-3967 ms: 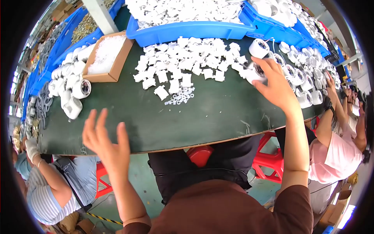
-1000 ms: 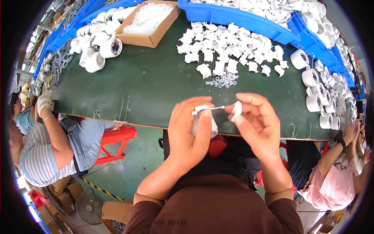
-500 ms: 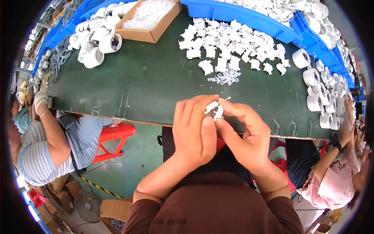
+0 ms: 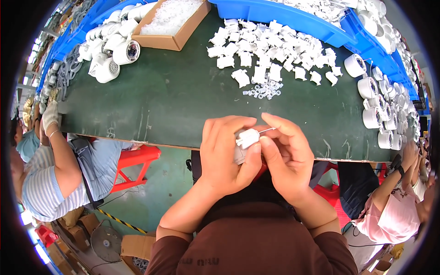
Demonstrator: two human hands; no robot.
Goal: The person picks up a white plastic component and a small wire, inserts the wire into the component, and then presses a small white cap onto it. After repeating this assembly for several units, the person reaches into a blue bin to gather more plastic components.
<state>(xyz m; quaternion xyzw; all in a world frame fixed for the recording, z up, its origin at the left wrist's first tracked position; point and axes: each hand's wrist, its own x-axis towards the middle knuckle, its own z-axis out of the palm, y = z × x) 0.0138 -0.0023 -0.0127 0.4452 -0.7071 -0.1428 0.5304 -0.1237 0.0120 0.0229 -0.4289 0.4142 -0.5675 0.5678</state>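
Observation:
Just off the table's near edge, my left hand (image 4: pixel 224 151) is closed around a small white plastic part (image 4: pixel 248 138), with the thumb below it and the fingers behind. A thin pale rod (image 4: pixel 267 130) sticks out from the part toward my right hand (image 4: pixel 293 158). The right fingers are curled around the rod's side, and the right thumb tip is close against the white part. How the rod is gripped is partly hidden. Beyond my hands lie a heap of small white plastic brackets (image 4: pixel 259 74) and several short clear tube pieces (image 4: pixel 262 94).
A cardboard box (image 4: pixel 172 42) of clear pieces stands at the back, beside white round housings (image 4: pixel 107 71). Blue bins (image 4: pixel 284 19) line the far side. More housings (image 4: pixel 372 118) stand at right. People sit left and right, one near a red stool (image 4: pixel 137 158).
Both hands have turned the white part, so a different side now shows. The thin rod now points to the right, and the right index finger has lifted off the part.

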